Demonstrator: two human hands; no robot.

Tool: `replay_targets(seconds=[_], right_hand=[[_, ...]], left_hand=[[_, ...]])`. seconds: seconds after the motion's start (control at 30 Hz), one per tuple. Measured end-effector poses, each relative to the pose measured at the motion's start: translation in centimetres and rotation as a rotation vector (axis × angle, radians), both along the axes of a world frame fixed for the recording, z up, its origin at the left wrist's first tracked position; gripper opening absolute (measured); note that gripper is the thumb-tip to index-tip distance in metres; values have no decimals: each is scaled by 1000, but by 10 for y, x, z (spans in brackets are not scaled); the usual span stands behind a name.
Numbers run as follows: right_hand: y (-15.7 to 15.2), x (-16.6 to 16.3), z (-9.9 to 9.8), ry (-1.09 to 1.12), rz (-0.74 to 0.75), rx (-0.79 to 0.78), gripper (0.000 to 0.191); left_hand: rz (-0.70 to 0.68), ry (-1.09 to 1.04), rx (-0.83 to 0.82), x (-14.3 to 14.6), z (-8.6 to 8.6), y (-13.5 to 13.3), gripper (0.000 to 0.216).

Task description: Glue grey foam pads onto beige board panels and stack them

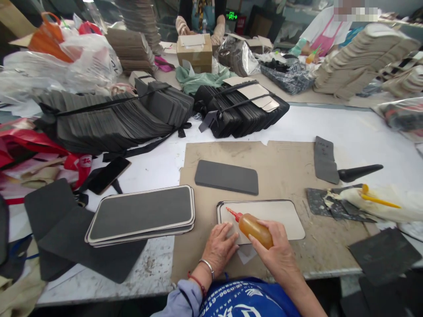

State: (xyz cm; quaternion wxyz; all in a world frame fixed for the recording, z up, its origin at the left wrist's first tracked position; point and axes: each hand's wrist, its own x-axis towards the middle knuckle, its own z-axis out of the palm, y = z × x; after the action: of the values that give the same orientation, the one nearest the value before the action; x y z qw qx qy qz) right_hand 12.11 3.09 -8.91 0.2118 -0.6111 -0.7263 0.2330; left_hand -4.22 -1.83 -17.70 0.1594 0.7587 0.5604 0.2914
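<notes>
Bottle tilts over the pale board, gripped in your right hand, nozzle toward ten o'clock, probably for aim; your left hand, gripping nothing, touches the board's eight-o'clock end, probably steadying it.

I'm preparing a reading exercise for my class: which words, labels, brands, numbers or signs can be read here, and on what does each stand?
"0396-617": on the blue garment; the digits after it are unclear.
"MAN": also there; neighbouring letters and the large white characters are unclear.
Green sign: running-figure symbol, no readable words.
Too blurred to read: writing on the dark grey piece; the white mark on the red material.
</notes>
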Motion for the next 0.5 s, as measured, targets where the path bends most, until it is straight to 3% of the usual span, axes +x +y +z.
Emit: replay_targets(seconds=[0.27, 0.5], right_hand=[[2, -9, 11, -168, 61, 62, 29], [2, 7, 12, -255, 47, 122, 29]], left_hand=[[36, -16, 101, 1, -6, -1, 21], [37, -10, 116, 2, -4, 1, 21]])
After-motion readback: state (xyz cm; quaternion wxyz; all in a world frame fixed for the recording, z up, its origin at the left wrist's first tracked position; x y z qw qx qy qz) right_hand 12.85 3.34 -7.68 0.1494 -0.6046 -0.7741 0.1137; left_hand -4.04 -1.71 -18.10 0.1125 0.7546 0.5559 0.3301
